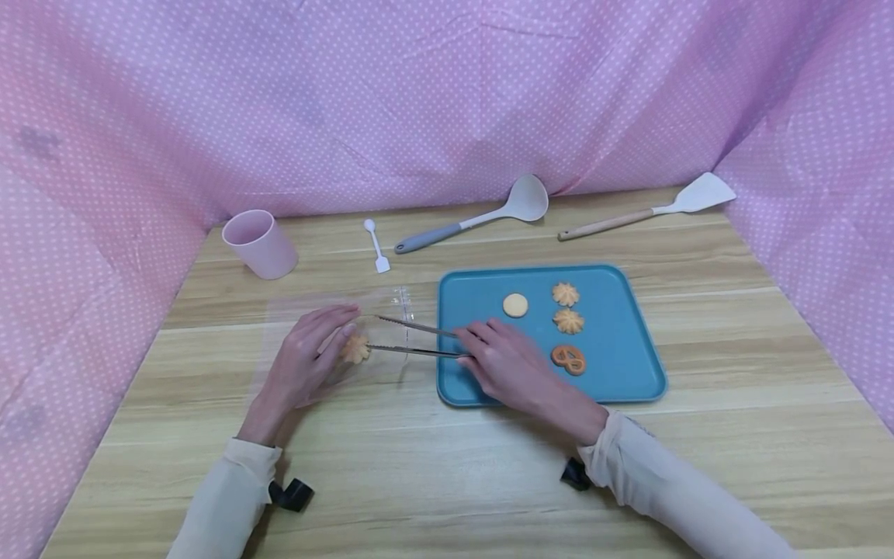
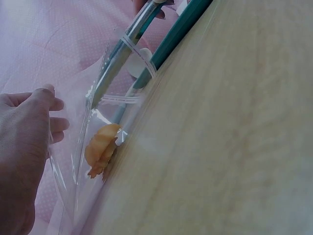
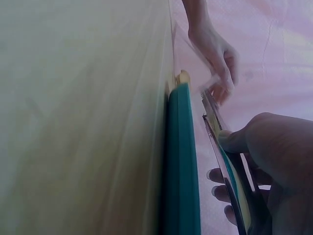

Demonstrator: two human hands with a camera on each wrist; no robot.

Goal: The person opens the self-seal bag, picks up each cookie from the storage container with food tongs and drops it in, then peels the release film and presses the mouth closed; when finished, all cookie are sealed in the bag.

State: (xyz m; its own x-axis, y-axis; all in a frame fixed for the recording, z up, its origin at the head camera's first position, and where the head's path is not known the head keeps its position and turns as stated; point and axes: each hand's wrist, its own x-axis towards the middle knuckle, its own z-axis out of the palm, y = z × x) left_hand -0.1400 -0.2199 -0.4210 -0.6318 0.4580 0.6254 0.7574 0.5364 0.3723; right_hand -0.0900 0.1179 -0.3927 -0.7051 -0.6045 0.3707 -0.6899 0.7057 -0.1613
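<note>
While the right hand pinches metal tongs, head view alone shows a pretzel on the blue tray; a flower-shaped cookie lies in the clear bag, just beside one parted tip; left wrist view shows the left hand, fingers curled, pinching film; right wrist view reveals the right thumb pressing the tongs.

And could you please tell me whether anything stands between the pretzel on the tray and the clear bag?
Yes: the right hand, gripping the tongs, is between the pretzel and the clear bag, as is the tray's raised rim nearest the bag.
</note>
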